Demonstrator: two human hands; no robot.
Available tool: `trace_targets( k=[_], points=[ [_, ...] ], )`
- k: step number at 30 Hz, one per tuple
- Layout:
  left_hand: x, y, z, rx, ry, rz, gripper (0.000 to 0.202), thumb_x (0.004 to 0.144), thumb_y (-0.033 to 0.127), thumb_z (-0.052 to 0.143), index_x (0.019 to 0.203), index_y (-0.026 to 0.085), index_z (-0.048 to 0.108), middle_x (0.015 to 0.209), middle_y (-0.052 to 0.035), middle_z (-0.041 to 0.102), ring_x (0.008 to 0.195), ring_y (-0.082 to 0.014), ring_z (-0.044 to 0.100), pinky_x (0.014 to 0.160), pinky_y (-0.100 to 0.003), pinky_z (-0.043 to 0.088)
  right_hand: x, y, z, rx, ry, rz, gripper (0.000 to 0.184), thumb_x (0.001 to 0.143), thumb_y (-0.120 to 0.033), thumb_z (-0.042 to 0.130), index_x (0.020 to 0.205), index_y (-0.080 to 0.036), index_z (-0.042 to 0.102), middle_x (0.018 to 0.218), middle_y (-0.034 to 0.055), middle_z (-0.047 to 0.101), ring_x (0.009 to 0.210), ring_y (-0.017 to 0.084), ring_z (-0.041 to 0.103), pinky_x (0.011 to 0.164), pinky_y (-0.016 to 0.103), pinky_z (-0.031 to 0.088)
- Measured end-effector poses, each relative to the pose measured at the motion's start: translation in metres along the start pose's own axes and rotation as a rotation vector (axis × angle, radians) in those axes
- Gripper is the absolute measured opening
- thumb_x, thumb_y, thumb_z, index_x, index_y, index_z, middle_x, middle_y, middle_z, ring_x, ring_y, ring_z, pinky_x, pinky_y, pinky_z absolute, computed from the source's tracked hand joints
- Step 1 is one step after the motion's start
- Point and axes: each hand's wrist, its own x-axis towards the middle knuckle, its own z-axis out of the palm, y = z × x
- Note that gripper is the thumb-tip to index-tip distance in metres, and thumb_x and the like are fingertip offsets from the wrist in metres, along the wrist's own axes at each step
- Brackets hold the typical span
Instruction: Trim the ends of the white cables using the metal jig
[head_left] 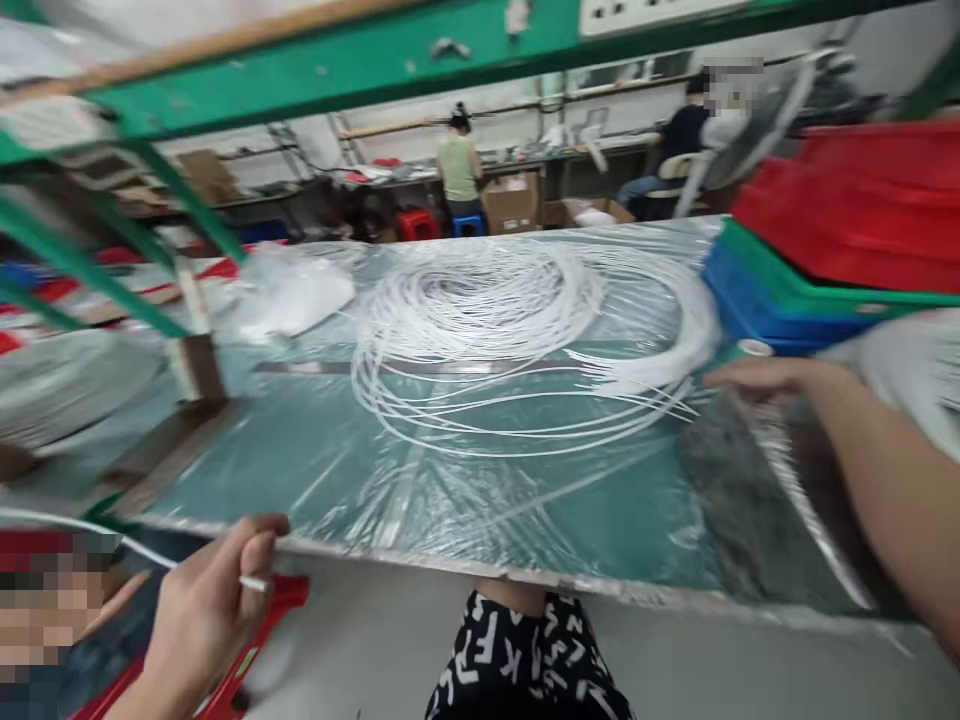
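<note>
Low at the left, my left hand (217, 585) is closed around a thin white cable (150, 553), whose short end pokes out past the fingers. The cable runs off to the left edge. My right hand (765, 378) is over the right side of the table, slightly blurred, fingers stretched to the left and partly hidden. A small white round item (754, 348) sits just behind it. Between the hands, a large loose coil of white cables (480, 300) lies on the plastic-covered green table (315, 470), with a tighter bundle of cable ends (645, 370) at its right.
Stacked red bins (862, 210) stand over green and blue ones (780, 310) at the right. A clear plastic bag (292, 290) lies at the back left. A green shelf frame (337, 75) crosses overhead. Someone sits close at the left; other people (459, 165) work at a far bench.
</note>
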Motion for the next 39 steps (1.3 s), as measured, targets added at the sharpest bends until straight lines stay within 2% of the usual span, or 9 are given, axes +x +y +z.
trace_targets(
  k=[3, 8, 12, 14, 19, 23, 27, 32, 39],
  points=[
    [0.023, 0.052, 0.035, -0.242, -0.2, 0.213, 0.028, 0.089, 0.05, 0.047, 0.104, 0.028, 0.054, 0.067, 0.0012, 0.066, 0.054, -0.0192, 0.064, 0.048, -0.026, 0.047, -0.004, 0.02, -0.018, 0.154, -0.274, 0.106, 0.031, 0.099, -0.034, 0.047, 0.116, -0.012, 0.062, 0.083, 0.008, 0.065, 0.06, 0.009, 0.058, 0.062, 0.024, 0.044],
    [0.06, 0.162, 0.082, -0.484, -0.455, 0.496, 0.041, 0.097, 0.04, 0.037, 0.135, 0.027, 0.038, 0.08, -0.0014, 0.069, 0.064, -0.0205, 0.066, 0.053, -0.026, 0.047, 0.006, 0.012, -0.029, 0.169, -0.324, 0.051, 0.035, 0.095, -0.039, 0.056, 0.121, -0.016, 0.061, 0.09, 0.0068, 0.068, 0.063, 0.011, 0.061, 0.065, 0.022, 0.048],
    [0.079, 0.233, 0.102, -0.574, -0.484, 0.741, 0.032, 0.101, 0.035, 0.029, 0.095, 0.024, 0.059, 0.08, -0.0021, 0.063, 0.062, -0.0154, 0.058, 0.056, -0.025, 0.039, 0.014, 0.014, -0.029, 0.18, -0.357, 0.021, 0.041, 0.091, -0.044, 0.06, 0.121, -0.018, 0.059, 0.094, 0.0075, 0.068, 0.067, 0.015, 0.064, 0.067, 0.028, 0.052],
    [0.086, 0.259, 0.112, -0.641, -0.473, 0.835, 0.042, 0.101, 0.037, 0.03, 0.07, 0.021, 0.053, 0.068, -0.0013, 0.054, 0.06, -0.0144, 0.051, 0.055, -0.026, 0.034, 0.019, 0.016, -0.029, 0.19, -0.383, 0.017, 0.04, 0.092, -0.045, 0.058, 0.121, -0.017, 0.058, 0.094, 0.0081, 0.068, 0.069, 0.016, 0.065, 0.069, 0.03, 0.053],
    [0.101, 0.312, 0.141, -0.789, -0.534, 0.74, 0.049, 0.101, 0.043, 0.032, 0.058, 0.021, 0.032, 0.051, 0.0042, 0.03, 0.045, -0.0108, 0.03, 0.05, -0.029, 0.021, 0.029, 0.02, -0.033, 0.229, -0.429, -0.02, 0.053, 0.087, -0.054, 0.062, 0.123, -0.016, 0.054, 0.097, 0.008, 0.068, 0.071, 0.017, 0.065, 0.071, 0.033, 0.053],
    [0.105, 0.344, 0.149, -0.857, -0.523, 0.626, 0.042, 0.102, 0.04, 0.021, 0.07, 0.021, 0.04, 0.057, 0.0035, 0.041, 0.051, -0.0122, 0.039, 0.054, -0.029, 0.026, 0.029, 0.021, -0.034, 0.233, -0.43, -0.018, 0.06, 0.084, -0.06, 0.062, 0.123, -0.015, 0.052, 0.098, 0.0095, 0.068, 0.073, 0.019, 0.066, 0.072, 0.034, 0.054],
    [0.112, 0.362, 0.144, -0.876, -0.542, 0.767, 0.032, 0.102, 0.035, 0.027, 0.082, 0.021, 0.049, 0.071, 0.0013, 0.053, 0.063, -0.0131, 0.049, 0.062, -0.028, 0.033, 0.028, 0.021, -0.035, 0.242, -0.439, -0.031, 0.059, 0.084, -0.06, 0.062, 0.121, -0.016, 0.053, 0.098, 0.0087, 0.068, 0.075, 0.019, 0.066, 0.071, 0.032, 0.054],
    [0.131, 0.364, 0.137, -0.962, -0.498, 0.827, 0.03, 0.101, 0.034, 0.034, 0.087, 0.02, 0.057, 0.08, -0.0012, 0.059, 0.073, -0.0133, 0.054, 0.069, -0.027, 0.038, 0.032, 0.024, -0.035, 0.26, -0.44, -0.042, 0.047, 0.088, -0.052, 0.061, 0.12, -0.018, 0.054, 0.098, 0.0069, 0.068, 0.075, 0.019, 0.066, 0.073, 0.033, 0.054],
    [0.145, 0.356, 0.135, -0.794, -0.517, 0.994, 0.028, 0.101, 0.032, 0.035, 0.093, 0.02, 0.06, 0.084, -0.0017, 0.062, 0.076, -0.0142, 0.057, 0.07, -0.028, 0.041, 0.038, 0.027, -0.035, 0.292, -0.438, -0.036, 0.042, 0.088, -0.045, 0.062, 0.118, -0.018, 0.055, 0.1, 0.0074, 0.068, 0.076, 0.018, 0.067, 0.075, 0.033, 0.054]
  ],
)
